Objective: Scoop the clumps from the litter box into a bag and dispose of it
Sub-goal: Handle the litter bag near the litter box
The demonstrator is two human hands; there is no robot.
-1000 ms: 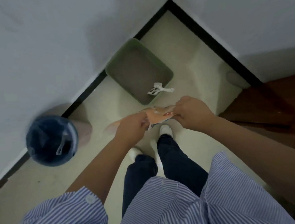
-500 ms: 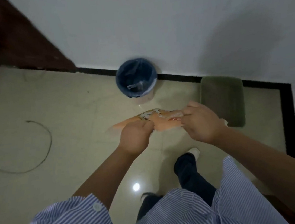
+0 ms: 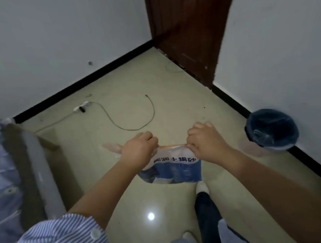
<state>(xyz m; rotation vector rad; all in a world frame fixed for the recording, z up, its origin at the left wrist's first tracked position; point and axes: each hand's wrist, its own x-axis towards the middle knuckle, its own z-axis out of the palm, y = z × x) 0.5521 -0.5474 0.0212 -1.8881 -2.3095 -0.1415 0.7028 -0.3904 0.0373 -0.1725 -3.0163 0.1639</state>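
The fingers (image 3: 151, 141) of the left hand (image 3: 139, 150) are curled and pinch the thin orange bag (image 3: 171, 145) at its left end; the fingers (image 3: 191, 147) of the right hand (image 3: 206, 141) pinch its right end, so a narrow strip of the bag is stretched between both fists at the centre of the frame. A pale flap of it trails left of the left hand. Just below the hands, a blue and white cat litter sack (image 3: 173, 170) stands on the floor (image 3: 121, 82). A bin (image 3: 272, 129) with a dark liner stands at the right by the wall. A cable (image 3: 135, 116) lies on the floor above the hands.
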